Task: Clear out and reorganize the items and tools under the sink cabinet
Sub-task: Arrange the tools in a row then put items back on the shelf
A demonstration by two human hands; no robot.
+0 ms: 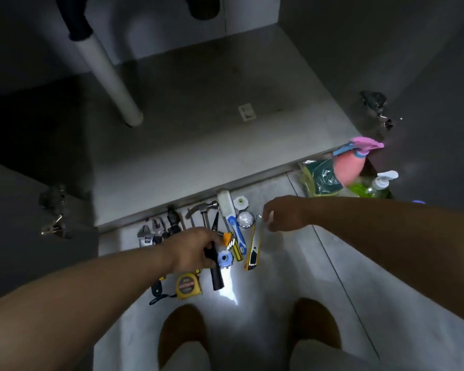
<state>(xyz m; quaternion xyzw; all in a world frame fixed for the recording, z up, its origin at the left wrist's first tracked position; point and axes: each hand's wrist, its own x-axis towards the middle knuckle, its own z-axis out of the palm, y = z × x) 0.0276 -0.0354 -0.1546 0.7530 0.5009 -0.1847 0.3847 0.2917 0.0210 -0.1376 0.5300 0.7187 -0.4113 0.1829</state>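
At the far left a metal adjustable wrench [144, 237] began the row of tools, which lay on the smooth grey floor [292, 277] just near the cabinet sill [172, 207], outside the cabinet, most with their long axes running near to far. Nearer sat a yellow tape measure [187, 285], round-cornered, its black strap trailing left. The left hand [194, 250] hung over the middle of the row, fingers curled down onto the far end of a black torch [216, 273]; whether it actually gripped the torch could not be told. The torch pointed near, its beam bright on the floor. Far of it lay a steel-headed hammer [204, 210]. Right of these, a yellow utility knife [253, 251] slanted, long and flat. The right hand [281, 215] hovered just right of the knife's far end, fingertips pinched on a small pale piece [271, 217] too small to name. So the knife was the right hand's nearer pick and the torch the left's, with the cabinet floor [212, 135] far of both. At far right stood a pink bottle [348, 168].
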